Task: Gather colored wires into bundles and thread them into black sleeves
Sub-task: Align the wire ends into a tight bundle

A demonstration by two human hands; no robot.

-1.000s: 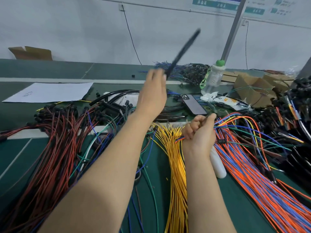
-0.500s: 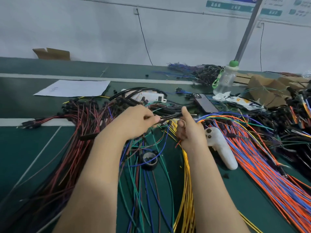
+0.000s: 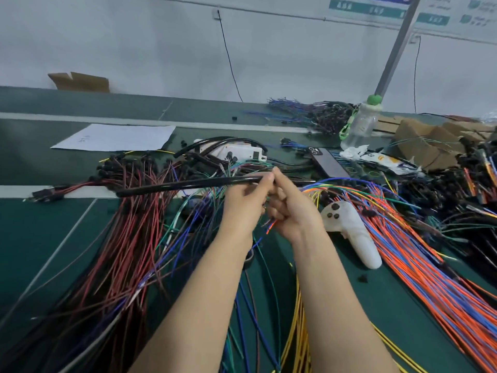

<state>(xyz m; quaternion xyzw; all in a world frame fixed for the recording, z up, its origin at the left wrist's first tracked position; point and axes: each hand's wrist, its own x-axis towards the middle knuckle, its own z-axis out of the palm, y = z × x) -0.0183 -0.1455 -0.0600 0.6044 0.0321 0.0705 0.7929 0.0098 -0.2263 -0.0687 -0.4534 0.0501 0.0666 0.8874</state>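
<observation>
Above the worktop (image 3: 40, 238), left hand (image 3: 243, 203) pinches one end of a black sleeve (image 3: 188, 185) that sticks out to its left. Right hand (image 3: 293, 211), touching the left, is curled round a thin wire bundle (image 3: 271, 226). White controller (image 3: 349, 232) just right of it.

- A plain white wall (image 3: 134, 36) stands behind the worktop, evenly lit.
- Teal-and-white posters (image 3: 349, 6) hang at its upper right.
- A thin black cable (image 3: 228, 55) trails down it.
- A grey pole (image 3: 395, 47) slants up at the right.
- The worktop (image 3: 32, 238) is dark green with pale stripes.
</observation>
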